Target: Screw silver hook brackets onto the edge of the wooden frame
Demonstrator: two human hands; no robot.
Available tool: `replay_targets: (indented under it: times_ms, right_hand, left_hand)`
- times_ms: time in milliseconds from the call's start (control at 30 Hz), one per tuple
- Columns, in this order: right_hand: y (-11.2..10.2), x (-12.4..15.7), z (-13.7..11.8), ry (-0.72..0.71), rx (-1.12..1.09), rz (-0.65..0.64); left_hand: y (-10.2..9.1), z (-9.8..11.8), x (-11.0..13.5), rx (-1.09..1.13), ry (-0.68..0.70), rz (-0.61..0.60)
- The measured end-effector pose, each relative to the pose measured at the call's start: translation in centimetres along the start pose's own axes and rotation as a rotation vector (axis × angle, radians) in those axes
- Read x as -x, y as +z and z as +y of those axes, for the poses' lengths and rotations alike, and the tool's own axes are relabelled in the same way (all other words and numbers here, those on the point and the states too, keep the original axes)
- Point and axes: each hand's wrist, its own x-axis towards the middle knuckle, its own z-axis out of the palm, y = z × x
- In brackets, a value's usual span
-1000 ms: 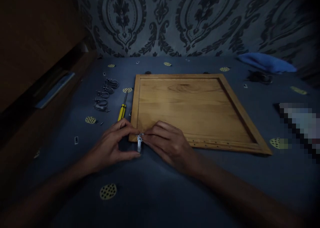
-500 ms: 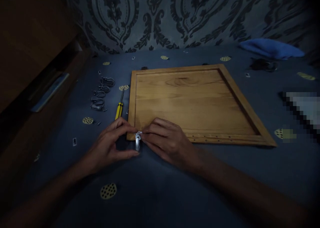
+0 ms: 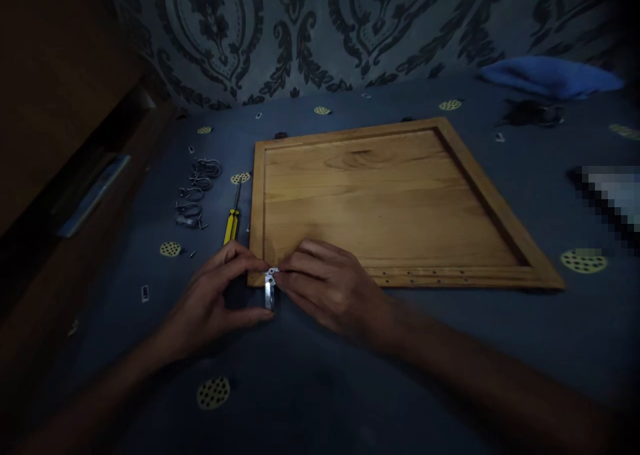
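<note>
A small shiny metal hook bracket with holes in its plate is held at the near left corner of a framed wooden board. My left hand grips it between forefinger above and thumb below. The fingertips of my right hand pinch at the bracket's right side; whether a screw is between them is hidden. Several small holes run along the board's near edge, right of my right hand. Beside the board's left edge lies a screwdriver with a yellow handle, its tip pointing away.
Several metal hooks lie in a row to the left, with a small screw nearer. A blue cloth and a dark object rest at the back right. Wooden furniture borders the left side; a patterned wall stands behind.
The view has shifted slightly. Both hands stay at the board's corner with the bracket, which shows a little more of its face; nothing has been let go.
</note>
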Motion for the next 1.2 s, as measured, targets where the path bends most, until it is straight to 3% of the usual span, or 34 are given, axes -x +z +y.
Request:
replay_targets:
  times_ms: [500,700,767,800,1033,1200]
  right_hand:
    - [-0.2,-0.2,-0.4,0.032,-0.079,0.009]
    - [-0.7,-1.8,0.2,0.231,-0.226,0.104]
    - [-0.8,-3.3,1.1,0.26,-0.163,0.031]
    - [-0.8,-4.2,1.7,0.234,-0.114,-0.068]
    - [2.3,-10.8,5.3,-0.039,-0.018,-0.48]
    - [3.5,-12.6,5.9,-0.085,-0.029,-0.606]
  left_hand:
    - [0.2,0.0,0.0,0.058,-0.075,-0.021]
    - [0.1,0.1,-0.2,0.079,-0.118,-0.046]
    - [0.1,0.2,-0.2,0.074,-0.13,-0.049]
    - [0.1,0.1,-0.2,0.072,-0.13,-0.049]
    - [0.4,-0.1,-0.2,0.084,-0.098,-0.028]
    - [0.1,-0.1,-0.3,0.062,-0.084,-0.045]
